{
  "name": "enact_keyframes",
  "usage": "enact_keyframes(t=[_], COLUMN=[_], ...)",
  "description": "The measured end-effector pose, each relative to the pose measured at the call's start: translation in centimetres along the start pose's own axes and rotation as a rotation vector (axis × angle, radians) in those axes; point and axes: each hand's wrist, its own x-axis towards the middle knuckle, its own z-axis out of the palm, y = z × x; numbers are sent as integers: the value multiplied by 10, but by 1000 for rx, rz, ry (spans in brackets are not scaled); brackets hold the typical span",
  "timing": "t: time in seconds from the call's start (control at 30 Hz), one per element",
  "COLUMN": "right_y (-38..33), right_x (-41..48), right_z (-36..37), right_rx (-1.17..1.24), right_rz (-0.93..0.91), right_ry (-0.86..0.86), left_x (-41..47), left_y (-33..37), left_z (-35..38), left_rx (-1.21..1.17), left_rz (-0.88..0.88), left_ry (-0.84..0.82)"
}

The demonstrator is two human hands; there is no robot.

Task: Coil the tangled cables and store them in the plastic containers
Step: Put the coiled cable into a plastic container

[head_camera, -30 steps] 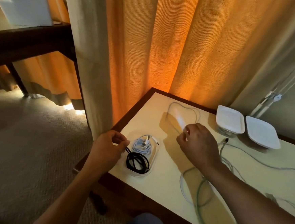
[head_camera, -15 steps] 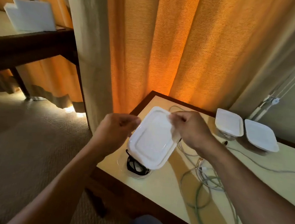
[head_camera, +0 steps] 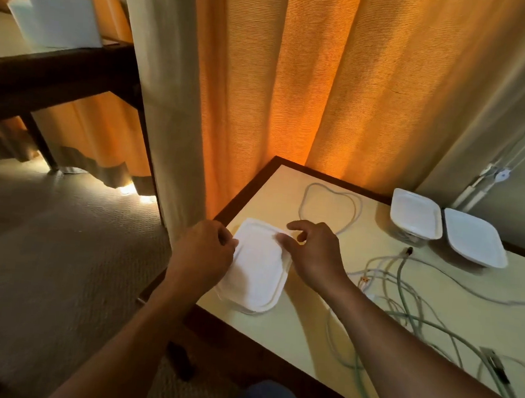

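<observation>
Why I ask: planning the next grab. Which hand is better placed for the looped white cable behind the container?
Probably the right hand: it sits at the far corner of the white rectangular plastic lid, nearest the looped white cable; the left hand holds the lid's left edge.

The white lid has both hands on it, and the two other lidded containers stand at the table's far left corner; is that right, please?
Not quite: the head view shows the left hand and right hand on the white lid, but the two other lidded containers stand at the far right of the table, not its far left corner.
</observation>
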Motion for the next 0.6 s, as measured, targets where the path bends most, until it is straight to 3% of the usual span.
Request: enact_keyframes(t=[0.1,0.3,0.43,0.6], right_y=[1,1,-2,-13], right_x=[-2,-15,-24,-22], right_z=[10,27,31,29], right_rx=[-59,-126,-188,-191], right_rz=[43,62,81,147], right_ry=[-95,-35,-81,-178], left_x=[-2,-13,-17,-11], left_y=[-1,-6,-13,-11], left_z=[9,17,29,33], left_rx=[93,327,263,470], left_rz=[20,218,107,121], left_ry=[56,48,-23,-118])
